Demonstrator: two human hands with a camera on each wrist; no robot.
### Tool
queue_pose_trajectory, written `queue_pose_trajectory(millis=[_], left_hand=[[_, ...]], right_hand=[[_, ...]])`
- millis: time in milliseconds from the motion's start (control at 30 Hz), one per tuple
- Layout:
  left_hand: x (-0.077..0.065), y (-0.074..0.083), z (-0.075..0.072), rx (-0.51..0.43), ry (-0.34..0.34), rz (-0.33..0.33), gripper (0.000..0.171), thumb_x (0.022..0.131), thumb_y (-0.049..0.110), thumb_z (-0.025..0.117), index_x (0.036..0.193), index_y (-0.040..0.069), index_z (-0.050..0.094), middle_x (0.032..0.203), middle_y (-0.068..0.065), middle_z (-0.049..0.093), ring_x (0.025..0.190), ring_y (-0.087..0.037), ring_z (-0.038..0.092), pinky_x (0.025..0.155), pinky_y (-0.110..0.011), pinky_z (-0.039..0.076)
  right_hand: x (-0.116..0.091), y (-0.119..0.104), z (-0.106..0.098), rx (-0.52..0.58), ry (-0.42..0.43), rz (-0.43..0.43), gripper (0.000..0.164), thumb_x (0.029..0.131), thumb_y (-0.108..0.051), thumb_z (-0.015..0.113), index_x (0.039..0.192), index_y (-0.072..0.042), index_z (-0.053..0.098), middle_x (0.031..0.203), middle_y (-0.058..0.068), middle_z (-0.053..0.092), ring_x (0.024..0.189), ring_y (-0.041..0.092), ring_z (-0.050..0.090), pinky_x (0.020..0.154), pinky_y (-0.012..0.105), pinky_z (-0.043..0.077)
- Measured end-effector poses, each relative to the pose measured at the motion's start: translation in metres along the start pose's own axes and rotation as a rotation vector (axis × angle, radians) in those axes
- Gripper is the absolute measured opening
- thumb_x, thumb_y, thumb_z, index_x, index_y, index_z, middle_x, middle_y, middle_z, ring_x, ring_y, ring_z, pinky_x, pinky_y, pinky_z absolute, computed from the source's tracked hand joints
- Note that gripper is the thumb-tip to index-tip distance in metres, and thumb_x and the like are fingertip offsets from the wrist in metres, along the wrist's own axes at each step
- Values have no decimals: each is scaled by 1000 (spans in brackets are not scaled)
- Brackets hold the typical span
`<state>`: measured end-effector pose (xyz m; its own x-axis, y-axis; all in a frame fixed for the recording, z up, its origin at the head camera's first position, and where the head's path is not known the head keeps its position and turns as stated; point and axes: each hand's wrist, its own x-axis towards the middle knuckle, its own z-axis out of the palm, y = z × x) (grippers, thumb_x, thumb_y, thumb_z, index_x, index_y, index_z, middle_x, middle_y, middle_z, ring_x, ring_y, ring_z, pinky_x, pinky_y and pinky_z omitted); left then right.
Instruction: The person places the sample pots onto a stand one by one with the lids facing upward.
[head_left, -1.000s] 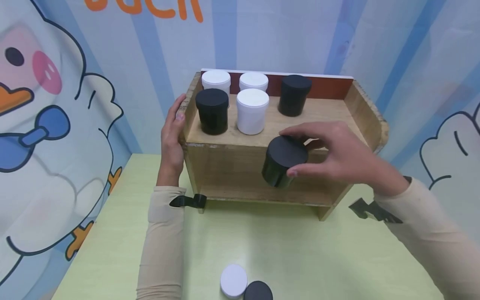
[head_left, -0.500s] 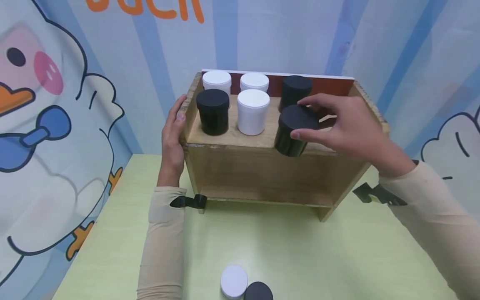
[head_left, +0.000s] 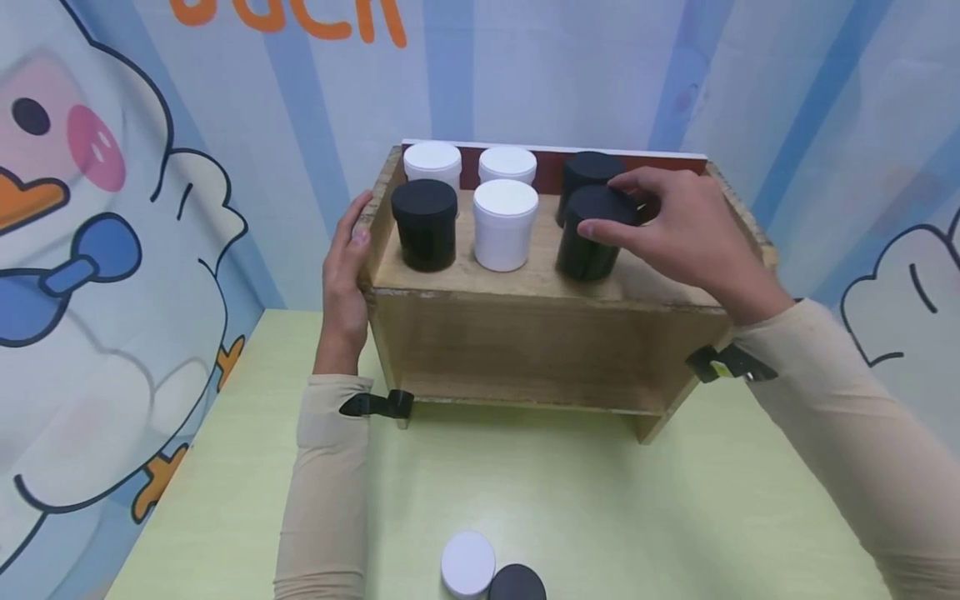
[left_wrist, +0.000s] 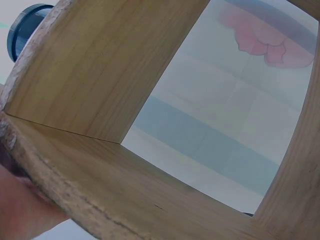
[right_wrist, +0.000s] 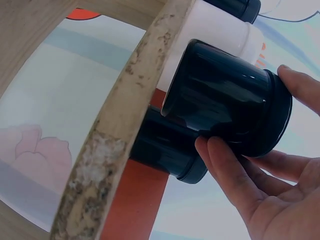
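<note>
My right hand (head_left: 690,237) pinches a black lidded jar (head_left: 587,254) by its lid, thumb in front and fingers behind. The jar stands close over the front of the shelf's top board, before another black jar (head_left: 576,177). In the right wrist view the held jar (right_wrist: 225,95) overlaps the board's rough front edge. My left hand (head_left: 345,287) holds the left side panel of the wooden shelf (head_left: 517,346). To the left in the front row are a white jar (head_left: 504,233) and a black jar (head_left: 427,233); behind them stand two white jars (head_left: 432,160).
Low on the table (head_left: 585,492), a white round lid or jar top (head_left: 468,564) lies beside a black one (head_left: 517,583). A striped curtain with duck drawings (head_left: 555,75) hangs behind the shelf. The shelf's right side panel (head_left: 738,212) rises beside my right hand.
My right hand has carried the black jar up and back, from in front of the shelf to over its top board. The left hand has stayed on the side panel.
</note>
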<state>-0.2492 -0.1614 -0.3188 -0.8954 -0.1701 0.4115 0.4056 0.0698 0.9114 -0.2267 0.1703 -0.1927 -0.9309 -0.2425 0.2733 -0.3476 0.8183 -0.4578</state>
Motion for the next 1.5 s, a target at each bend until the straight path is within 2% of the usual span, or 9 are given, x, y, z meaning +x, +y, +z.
queue_pose_trajectory(millis=[233, 600, 1000, 1233, 1500], left_hand=[[0, 0, 0, -4, 5, 14, 53, 98, 49, 38, 150, 39, 43, 161, 8, 35, 150, -19, 31, 123, -60, 16], [0, 1, 0, 14, 7, 13, 53, 98, 49, 38, 150, 38, 43, 162, 10, 34, 152, -17, 28, 124, -59, 14], [0, 1, 0, 8, 6, 13, 53, 98, 49, 38, 150, 38, 43, 161, 9, 35, 151, -18, 30, 124, -59, 15], [0, 1, 0, 14, 7, 14, 54, 98, 49, 38, 150, 38, 43, 162, 9, 34, 152, -18, 29, 124, -60, 14], [0, 2, 1, 4, 2, 6, 54, 98, 48, 37, 151, 38, 42, 161, 8, 35, 151, -20, 30, 123, -61, 16]], right_hand=[[4, 1, 4, -2, 0, 28, 74, 88, -54, 70, 143, -7, 55, 134, 20, 64, 108, 33, 64, 93, 47, 49], [10, 3, 8, 16, 25, 24, 73, 87, -52, 72, 141, -6, 57, 133, 22, 64, 110, 36, 64, 93, 50, 49], [14, 3, 10, -8, 6, 35, 75, 88, -54, 70, 143, -5, 54, 135, 22, 63, 116, 36, 62, 100, 52, 48], [8, 4, 7, -23, 11, 23, 79, 87, -56, 71, 146, -8, 48, 139, 23, 60, 125, 40, 57, 100, 55, 45], [-7, 0, -1, -12, 29, 44, 74, 86, -55, 72, 142, -12, 49, 139, 16, 61, 120, 39, 61, 101, 55, 48]])
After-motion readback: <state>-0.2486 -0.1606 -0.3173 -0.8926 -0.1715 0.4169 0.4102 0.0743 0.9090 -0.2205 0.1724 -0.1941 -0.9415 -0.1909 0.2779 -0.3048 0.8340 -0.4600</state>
